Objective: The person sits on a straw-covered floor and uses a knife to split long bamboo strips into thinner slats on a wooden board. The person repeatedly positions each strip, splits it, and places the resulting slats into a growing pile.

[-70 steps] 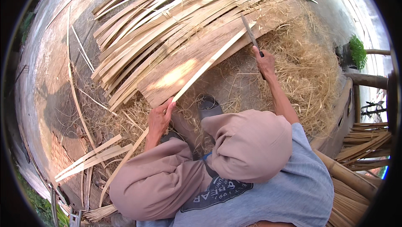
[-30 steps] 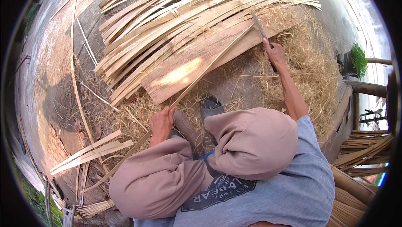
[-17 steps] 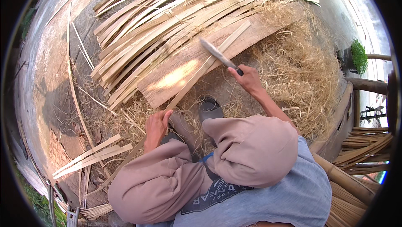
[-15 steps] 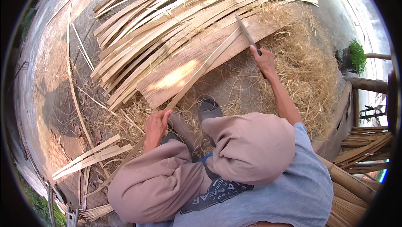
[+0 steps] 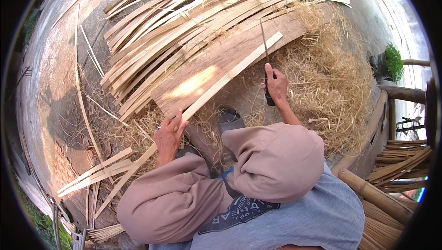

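Head view: left hand point(image 5: 169, 135) gripping long bamboo strip point(image 5: 216, 86) lying across wooden plank point(image 5: 221, 61); right hand point(image 5: 275, 84) clenching knife point(image 5: 265, 61), blade upright beside strip's far end. Shavings point(image 5: 322, 84) piling up, finished strips point(image 5: 207, 10) stacking beyond; this strip seemingly awaiting more trimming.

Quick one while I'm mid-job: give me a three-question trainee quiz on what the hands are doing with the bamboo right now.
1. True or false: the right hand grips a knife whose blade points away from the person.
2. The left hand holds: A) a bamboo strip B) a rope C) a hammer.
3. Fill in: the strip's far end lies across a wooden ____.

Key: 1 true; 2 A; 3 plank.
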`<state>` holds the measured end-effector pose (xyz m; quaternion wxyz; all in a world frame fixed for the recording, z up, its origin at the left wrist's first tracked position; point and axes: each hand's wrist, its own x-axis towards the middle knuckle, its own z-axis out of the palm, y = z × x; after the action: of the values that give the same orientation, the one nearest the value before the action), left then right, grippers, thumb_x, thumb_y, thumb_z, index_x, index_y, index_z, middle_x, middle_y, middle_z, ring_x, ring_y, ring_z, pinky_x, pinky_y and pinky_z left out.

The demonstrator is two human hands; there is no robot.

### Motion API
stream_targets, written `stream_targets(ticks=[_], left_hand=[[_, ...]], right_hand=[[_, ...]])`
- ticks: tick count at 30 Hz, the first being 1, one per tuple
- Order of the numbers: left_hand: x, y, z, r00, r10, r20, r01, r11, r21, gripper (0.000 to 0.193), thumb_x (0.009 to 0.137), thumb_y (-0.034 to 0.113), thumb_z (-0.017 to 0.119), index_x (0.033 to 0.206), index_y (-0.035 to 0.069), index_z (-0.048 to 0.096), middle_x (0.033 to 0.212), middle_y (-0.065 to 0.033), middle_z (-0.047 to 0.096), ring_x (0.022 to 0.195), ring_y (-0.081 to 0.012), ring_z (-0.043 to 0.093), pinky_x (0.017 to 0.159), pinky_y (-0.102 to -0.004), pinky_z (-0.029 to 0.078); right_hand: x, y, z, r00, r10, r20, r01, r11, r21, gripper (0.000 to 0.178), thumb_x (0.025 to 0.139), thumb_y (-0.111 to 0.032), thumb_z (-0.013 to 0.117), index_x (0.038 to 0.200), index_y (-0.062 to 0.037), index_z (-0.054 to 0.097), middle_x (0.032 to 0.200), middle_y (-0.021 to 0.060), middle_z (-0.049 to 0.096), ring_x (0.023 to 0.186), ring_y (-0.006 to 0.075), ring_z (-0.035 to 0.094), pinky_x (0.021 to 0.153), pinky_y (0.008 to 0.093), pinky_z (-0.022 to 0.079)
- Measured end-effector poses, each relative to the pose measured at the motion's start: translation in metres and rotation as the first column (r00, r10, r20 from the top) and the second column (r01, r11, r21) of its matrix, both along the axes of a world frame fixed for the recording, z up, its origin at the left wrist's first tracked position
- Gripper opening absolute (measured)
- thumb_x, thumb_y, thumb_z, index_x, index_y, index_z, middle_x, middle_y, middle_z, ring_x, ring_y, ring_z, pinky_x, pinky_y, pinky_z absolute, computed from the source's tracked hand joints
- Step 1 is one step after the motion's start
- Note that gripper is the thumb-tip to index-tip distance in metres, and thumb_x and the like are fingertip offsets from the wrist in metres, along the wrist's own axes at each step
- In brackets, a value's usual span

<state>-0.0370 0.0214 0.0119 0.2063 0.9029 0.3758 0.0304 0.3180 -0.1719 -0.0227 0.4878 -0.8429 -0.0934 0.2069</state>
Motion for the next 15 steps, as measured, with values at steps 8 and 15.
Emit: stream_targets(ticks=[8, 15], left_hand=[[-0.002, -0.002, -0.004, 1.0, -0.001, 0.009, 0.002, 0.993, -0.121, 0.034, 0.101, 0.042, 0.066, 0.129, 0.025, 0.075, 0.079, -0.0133, 0.065, 0.07, -0.0322, 0.065, 0.065, -0.0431, 0.048], [0.014, 0.01, -0.003, 0.999, 0.032, 0.041, -0.021, 0.968, -0.252, 0.035, 0.101, 0.048, 0.064, 0.12, 0.023, 0.079, 0.073, -0.0142, 0.063, 0.068, -0.0336, 0.063, 0.062, -0.0459, 0.046]], right_hand=[[-0.103, -0.031, -0.011, 0.668, 0.632, 0.394, -0.547, 0.775, -0.316, 0.057, 0.092, -0.056, 0.073, 0.076, -0.0028, 0.063, 0.069, 0.0155, 0.063, 0.065, 0.0366, 0.065, 0.06, 0.0487, 0.051], [-0.062, -0.031, -0.01, 0.737, 0.582, 0.344, -0.475, 0.808, -0.348, 0.052, 0.094, -0.053, 0.073, 0.078, -0.0045, 0.063, 0.073, 0.0155, 0.064, 0.066, 0.0334, 0.066, 0.058, 0.0439, 0.051]])
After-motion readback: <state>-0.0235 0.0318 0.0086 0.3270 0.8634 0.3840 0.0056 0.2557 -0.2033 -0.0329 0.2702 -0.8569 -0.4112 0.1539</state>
